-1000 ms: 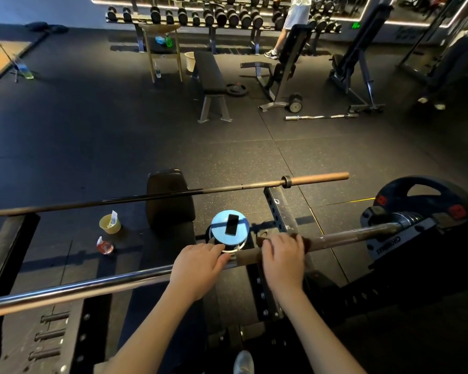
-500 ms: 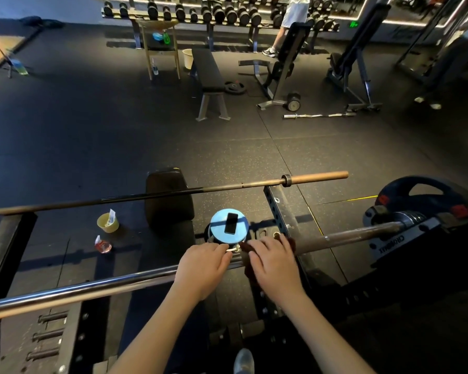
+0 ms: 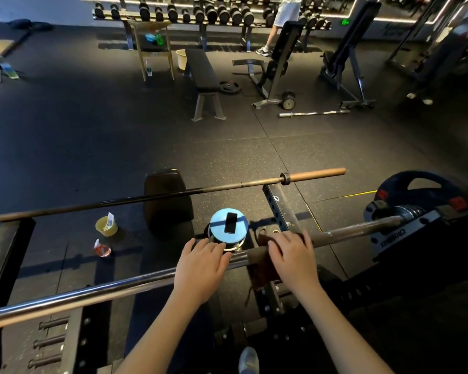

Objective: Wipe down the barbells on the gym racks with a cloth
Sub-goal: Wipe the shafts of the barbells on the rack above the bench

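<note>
Cloth (image 3: 262,271) wraps barbell (image 3: 349,230) near bracket (image 3: 395,236) lettered, perhaps, CHUOMAX.

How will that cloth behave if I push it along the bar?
Probably floppy: the cloth drapes over the bar, loose end hanging below. Likely light; it may drag and bunch on the dull brownish stretch under the right hand.

Two bare forearms, left hand (image 3: 200,265), right hand (image 3: 295,261), one pale grey shoe (image 3: 249,360)
</note>
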Demonstrator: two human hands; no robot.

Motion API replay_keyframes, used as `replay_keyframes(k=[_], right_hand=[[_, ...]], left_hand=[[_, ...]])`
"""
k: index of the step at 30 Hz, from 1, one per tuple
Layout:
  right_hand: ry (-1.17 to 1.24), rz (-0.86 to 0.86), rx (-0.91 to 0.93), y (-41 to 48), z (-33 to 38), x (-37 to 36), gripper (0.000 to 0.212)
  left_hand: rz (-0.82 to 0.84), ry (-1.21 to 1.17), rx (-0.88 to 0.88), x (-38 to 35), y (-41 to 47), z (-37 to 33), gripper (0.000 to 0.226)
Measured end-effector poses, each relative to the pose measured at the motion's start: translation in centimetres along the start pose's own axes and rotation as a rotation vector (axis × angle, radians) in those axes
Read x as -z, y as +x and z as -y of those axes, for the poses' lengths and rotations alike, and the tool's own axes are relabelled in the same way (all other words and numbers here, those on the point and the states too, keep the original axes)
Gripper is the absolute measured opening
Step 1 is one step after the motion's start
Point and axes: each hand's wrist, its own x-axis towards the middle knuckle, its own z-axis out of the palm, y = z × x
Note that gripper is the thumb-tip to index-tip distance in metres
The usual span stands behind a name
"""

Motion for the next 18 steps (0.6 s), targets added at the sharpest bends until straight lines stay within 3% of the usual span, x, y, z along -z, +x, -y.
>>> replay_keyframes(k=[3, 8, 11, 13, 15, 18], right_hand=[[0.06, -0.045, -0.153, -0.6, 2.4, -0.6, 0.048], [-0.009, 0.123, 0.11, -1.1, 1.0, 0.3, 0.06], [0.011, 0.075, -0.012, -0.3, -0.5, 1.4, 0.057], [0.03, 0.114, -0.034, -0.6, -0.2, 1.4, 0.05], [-0.037, 0.228, 0.047, -1.3, -0.4, 1.5, 0.064], [-0.168, 0.288, 0.23, -1.1, -1.6, 2.6, 0.07]], left_hand=[[0.0, 0.003, -0.002, -0.2, 0.1, 0.0, 0.083], [-0.007, 0.007, -0.012, -0.4, 0.1, 0.1, 0.086], [0.024, -0.001, -0.018, 0.0, 0.1, -0.2, 0.088], [0.068, 0.0, -0.007, 0.2, 0.2, -0.2, 0.073], [0.111, -0.012, 0.0, 0.3, 0.5, -0.3, 0.05], [0.144, -0.048, -0.04, 0.3, 1.4, -1.4, 0.045]])
